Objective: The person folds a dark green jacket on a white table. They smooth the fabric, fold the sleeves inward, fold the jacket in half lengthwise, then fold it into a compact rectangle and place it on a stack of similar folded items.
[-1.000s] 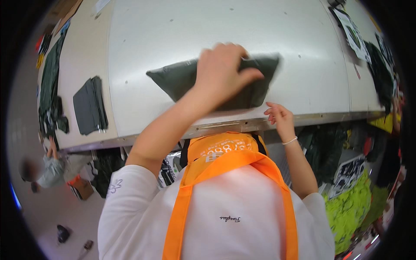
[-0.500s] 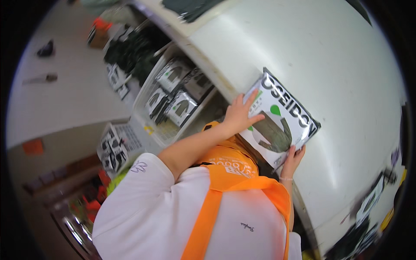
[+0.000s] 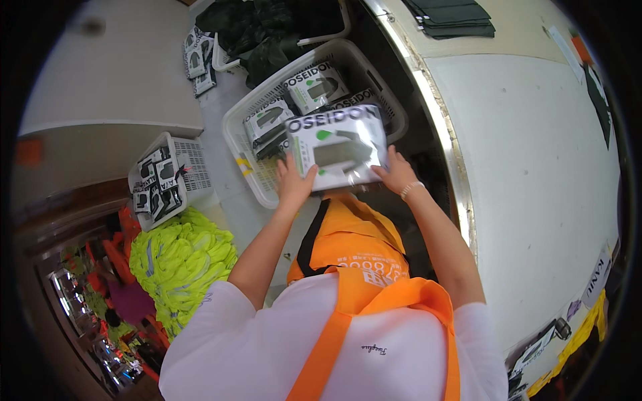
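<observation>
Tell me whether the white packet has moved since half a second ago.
Yes. The white packet, then lying on the white table, is now off its edge, above the white basket.

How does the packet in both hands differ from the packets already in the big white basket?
The held packet is gripped by the left hand and right hand above the basket; the basket packets lie loose inside. The held one looks larger, being nearer the camera, and shows its whole face; the others overlap. All are white-and-grey bagged packs showing a dark item.
</observation>
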Available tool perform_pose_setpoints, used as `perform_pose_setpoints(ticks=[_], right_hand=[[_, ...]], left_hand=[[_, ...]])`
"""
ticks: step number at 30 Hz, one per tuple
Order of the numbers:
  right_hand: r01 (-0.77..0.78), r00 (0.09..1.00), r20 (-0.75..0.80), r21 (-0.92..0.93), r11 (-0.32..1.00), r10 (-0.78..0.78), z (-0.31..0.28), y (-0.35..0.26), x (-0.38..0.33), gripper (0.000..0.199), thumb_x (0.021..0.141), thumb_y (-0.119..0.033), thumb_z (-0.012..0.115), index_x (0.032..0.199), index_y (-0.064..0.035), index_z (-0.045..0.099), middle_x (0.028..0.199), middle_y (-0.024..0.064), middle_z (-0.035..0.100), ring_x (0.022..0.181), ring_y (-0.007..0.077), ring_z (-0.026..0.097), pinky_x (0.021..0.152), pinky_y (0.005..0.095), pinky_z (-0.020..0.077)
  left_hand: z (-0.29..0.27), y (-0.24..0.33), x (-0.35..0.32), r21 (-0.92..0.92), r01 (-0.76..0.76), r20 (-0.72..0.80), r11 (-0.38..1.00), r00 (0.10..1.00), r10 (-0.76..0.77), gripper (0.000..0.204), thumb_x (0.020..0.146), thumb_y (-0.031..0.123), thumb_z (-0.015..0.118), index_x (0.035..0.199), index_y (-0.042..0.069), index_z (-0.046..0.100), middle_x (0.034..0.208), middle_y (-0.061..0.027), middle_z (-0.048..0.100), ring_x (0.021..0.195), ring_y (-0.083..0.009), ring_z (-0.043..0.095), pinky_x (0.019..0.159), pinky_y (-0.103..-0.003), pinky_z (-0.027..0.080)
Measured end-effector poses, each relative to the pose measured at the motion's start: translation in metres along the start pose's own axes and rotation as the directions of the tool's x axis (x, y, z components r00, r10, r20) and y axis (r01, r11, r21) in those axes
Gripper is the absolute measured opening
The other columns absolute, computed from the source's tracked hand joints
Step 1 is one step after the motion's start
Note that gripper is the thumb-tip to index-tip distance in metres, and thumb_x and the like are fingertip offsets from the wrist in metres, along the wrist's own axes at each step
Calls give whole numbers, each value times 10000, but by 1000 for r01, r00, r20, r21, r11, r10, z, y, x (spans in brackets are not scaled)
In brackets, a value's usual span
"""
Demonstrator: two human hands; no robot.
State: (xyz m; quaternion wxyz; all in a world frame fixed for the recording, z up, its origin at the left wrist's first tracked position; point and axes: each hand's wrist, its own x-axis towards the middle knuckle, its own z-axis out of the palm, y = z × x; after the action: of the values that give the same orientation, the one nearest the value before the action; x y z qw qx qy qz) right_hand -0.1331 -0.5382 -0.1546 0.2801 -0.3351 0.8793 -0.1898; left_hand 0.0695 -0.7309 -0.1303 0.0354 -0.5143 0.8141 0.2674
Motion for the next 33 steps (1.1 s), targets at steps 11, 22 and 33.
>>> perform_pose_setpoints(ticks=[11, 22, 33], right_hand=[[-487, 871, 147, 401, 776, 470, 96, 26, -135, 417, 855, -313, 605, 1169, -38, 586, 1051, 180, 653, 1007, 332, 612, 897, 377, 477], [-402, 83, 179, 906, -132, 980, 320, 115, -425, 266, 833, -266, 618, 997, -65, 673, 959, 166, 672, 904, 306, 641, 821, 367, 490], [148, -110, 598, 800, -582, 794, 598, 101, -645, 260, 846, -254, 544, 915, -48, 687, 872, 177, 680, 844, 328, 650, 761, 389, 503]], left_hand=[[42, -75, 10, 212, -344, 590, 915, 791, 161, 719, 798, 548, 576, 1328, 75, 465, 1332, -178, 484, 1250, -325, 441, 1001, -588, 302], [160, 140, -144, -176, -983, 457, -46, -123, 881, 512, 803, 167, 660, 1259, 8, 493, 1274, -218, 506, 1201, -373, 456, 1014, -432, 346], [339, 200, -573, -290, -794, 366, -534, -607, 705, 634, 880, 252, 605, 1408, 41, 324, 1459, -212, 293, 1344, -360, 285, 1091, -458, 235]])
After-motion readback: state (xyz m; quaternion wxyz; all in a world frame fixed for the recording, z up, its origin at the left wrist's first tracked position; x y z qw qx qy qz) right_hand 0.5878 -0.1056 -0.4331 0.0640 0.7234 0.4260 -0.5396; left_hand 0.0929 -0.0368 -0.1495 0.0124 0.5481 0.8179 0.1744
